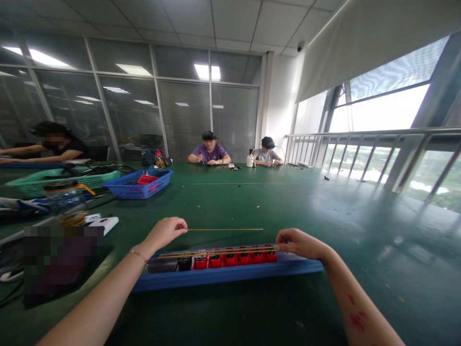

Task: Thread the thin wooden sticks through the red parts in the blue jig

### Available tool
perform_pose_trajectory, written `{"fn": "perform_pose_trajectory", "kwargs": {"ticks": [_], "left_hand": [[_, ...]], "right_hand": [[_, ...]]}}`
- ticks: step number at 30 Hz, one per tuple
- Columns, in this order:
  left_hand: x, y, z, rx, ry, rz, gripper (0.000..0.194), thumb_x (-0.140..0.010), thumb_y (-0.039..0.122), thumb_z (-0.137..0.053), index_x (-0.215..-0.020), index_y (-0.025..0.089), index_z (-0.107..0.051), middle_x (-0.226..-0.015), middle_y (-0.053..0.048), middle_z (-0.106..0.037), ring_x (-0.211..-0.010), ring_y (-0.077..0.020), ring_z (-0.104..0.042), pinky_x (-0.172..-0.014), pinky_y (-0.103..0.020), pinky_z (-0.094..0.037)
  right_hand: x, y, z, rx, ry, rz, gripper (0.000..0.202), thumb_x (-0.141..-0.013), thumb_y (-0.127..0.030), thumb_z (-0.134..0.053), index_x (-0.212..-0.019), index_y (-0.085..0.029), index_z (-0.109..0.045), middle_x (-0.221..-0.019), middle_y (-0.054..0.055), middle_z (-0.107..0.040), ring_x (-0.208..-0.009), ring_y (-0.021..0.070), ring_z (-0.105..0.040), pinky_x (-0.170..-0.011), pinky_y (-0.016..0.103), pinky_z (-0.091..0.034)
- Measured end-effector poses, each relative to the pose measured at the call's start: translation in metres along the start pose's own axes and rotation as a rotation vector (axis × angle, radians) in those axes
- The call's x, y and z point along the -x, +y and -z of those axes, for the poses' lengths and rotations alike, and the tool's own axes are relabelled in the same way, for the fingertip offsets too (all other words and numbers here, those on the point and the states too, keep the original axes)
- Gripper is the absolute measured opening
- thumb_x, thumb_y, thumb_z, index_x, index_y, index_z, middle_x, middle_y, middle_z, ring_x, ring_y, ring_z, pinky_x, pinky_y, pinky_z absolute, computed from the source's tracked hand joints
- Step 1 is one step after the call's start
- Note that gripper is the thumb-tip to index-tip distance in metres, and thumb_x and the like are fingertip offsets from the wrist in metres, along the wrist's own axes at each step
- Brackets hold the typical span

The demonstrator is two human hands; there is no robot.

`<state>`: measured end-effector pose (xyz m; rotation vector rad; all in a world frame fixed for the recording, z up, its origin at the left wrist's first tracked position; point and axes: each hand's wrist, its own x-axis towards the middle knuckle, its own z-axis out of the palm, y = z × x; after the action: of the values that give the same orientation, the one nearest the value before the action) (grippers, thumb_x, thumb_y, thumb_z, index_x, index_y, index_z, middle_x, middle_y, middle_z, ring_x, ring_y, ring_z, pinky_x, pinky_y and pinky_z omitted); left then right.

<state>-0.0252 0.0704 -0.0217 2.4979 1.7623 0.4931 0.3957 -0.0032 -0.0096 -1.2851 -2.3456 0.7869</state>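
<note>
My left hand (172, 228) pinches one end of a thin tan stick (225, 229), which stretches level to the right above the table. Below it, a long blue tray (230, 276) lies crosswise in front of me. Several red holders (215, 260) with dark parts stand in a row inside, beside a black one (185, 263) at the left. More thin tan sticks (230, 251) lie lengthwise over this row. At their right ends my right hand (291, 241) has its fingers closed on the sticks; how many it grips is hidden.
At the left are a blue basket (139, 187) holding a red container, a green basket (29, 181) of cables, a clear jar (65, 202) and a white device (108, 223). People sit along the far and left sides of the green table (223, 204). A metal railing runs along the windows.
</note>
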Motion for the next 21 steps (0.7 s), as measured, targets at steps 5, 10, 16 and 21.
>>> {"fn": "perform_pose_trajectory", "kwargs": {"ticks": [5, 10, 16, 21], "left_hand": [[-0.001, -0.004, -0.016, 0.058, -0.114, -0.028, 0.016, -0.071, 0.032, -0.051, -0.075, 0.024, -0.063, -0.076, 0.002, -0.066, -0.072, -0.0142, -0.059, -0.062, -0.021, -0.039], [-0.001, -0.004, -0.024, 0.084, -0.165, -0.069, 0.015, -0.071, 0.025, -0.051, -0.078, 0.025, -0.064, -0.082, 0.002, -0.066, -0.075, -0.0137, -0.06, -0.067, -0.021, -0.041], [-0.002, -0.007, -0.028, 0.083, -0.154, -0.086, 0.016, -0.072, 0.023, -0.049, -0.079, 0.025, -0.064, -0.084, 0.001, -0.065, -0.078, -0.0136, -0.059, -0.07, -0.022, -0.04], [-0.001, -0.007, -0.029, 0.08, -0.142, -0.085, 0.016, -0.072, 0.024, -0.049, -0.078, 0.024, -0.064, -0.084, 0.0, -0.064, -0.077, -0.0139, -0.059, -0.071, -0.022, -0.041]], "right_hand": [[-0.001, -0.003, -0.001, 0.004, 0.023, 0.012, 0.035, -0.075, -0.048, -0.05, -0.079, -0.015, -0.061, -0.074, 0.002, -0.059, -0.068, 0.0139, -0.051, -0.062, 0.023, -0.04], [-0.005, -0.006, -0.001, -0.074, 0.14, -0.024, 0.035, -0.076, -0.049, -0.048, -0.076, -0.015, -0.058, -0.063, 0.0, -0.056, -0.06, 0.0123, -0.049, -0.056, 0.023, -0.039], [-0.014, 0.004, 0.0, -0.366, 0.498, -0.065, 0.037, -0.077, -0.053, -0.045, -0.069, -0.016, -0.049, -0.062, 0.001, -0.056, -0.05, 0.0091, -0.044, -0.049, 0.021, -0.036], [-0.013, 0.026, 0.006, -0.737, 0.692, -0.145, 0.032, -0.076, -0.051, -0.047, -0.074, -0.019, -0.045, -0.072, 0.002, -0.063, -0.049, 0.0085, -0.048, -0.038, 0.017, -0.029]]}}
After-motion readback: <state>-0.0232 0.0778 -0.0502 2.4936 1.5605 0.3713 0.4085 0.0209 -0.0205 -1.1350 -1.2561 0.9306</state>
